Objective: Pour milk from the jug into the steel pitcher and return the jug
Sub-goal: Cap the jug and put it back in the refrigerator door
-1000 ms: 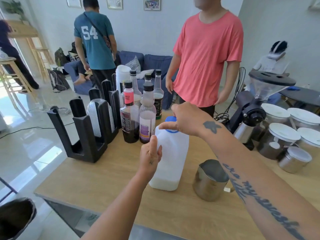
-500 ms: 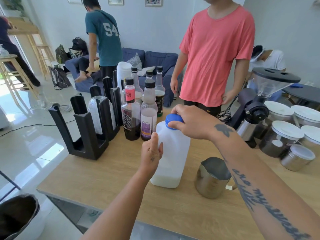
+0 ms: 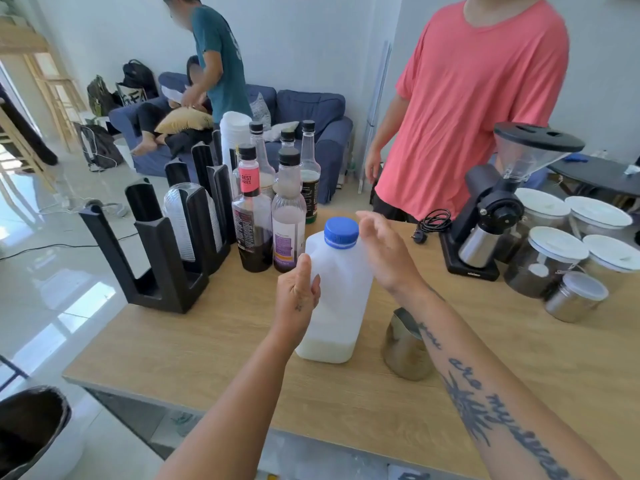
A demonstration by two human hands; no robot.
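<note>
A translucent plastic milk jug point(image 3: 341, 299) with a blue cap stands upright on the wooden table point(image 3: 194, 344), a thin layer of milk at its bottom. My left hand point(image 3: 298, 294) grips its left side. My right hand point(image 3: 386, 252) hovers just right of the cap, fingers spread, holding nothing. The steel pitcher point(image 3: 403, 348) stands to the right of the jug, partly hidden behind my right forearm.
Syrup bottles point(image 3: 270, 216) cluster just behind the jug, with a black cup-and-lid rack point(image 3: 173, 244) to their left. A coffee grinder point(image 3: 498, 209) and lidded steel canisters point(image 3: 568, 251) fill the right side. A person in a pink shirt point(image 3: 471, 98) stands across the table.
My right hand has come off the blue cap and opened beside it. The cap stays on the jug. My left hand keeps its hold on the jug.
</note>
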